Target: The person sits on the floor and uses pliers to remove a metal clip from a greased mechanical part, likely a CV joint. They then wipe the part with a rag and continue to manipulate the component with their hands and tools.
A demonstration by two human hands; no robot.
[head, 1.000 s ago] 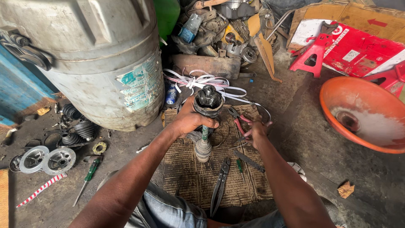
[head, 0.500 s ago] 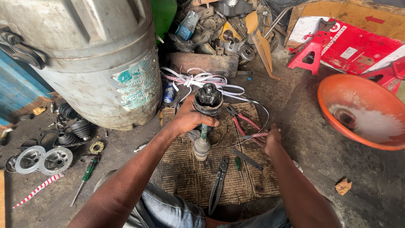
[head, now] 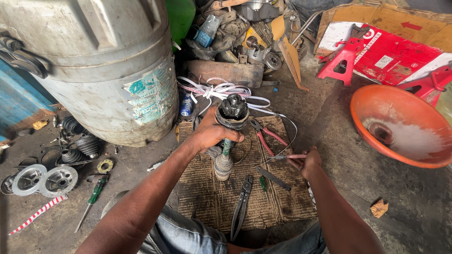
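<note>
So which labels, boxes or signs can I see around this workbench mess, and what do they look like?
Torn label: on the grey drum's side at left, pale with teal patches, peeling.
Flattened carton: top right on the floor, red and white print on brown cardboard, under red jack stands.
Small can: beside the drum's base, blue with a label.
Worn corrugated cardboard mat: under the hands, plain brown.

Large grey plastic drum (head: pixel 94 61) at left; orange round basin (head: pixel 400 124) at right; red metal jack stand (head: pixel 343 59) behind
</note>
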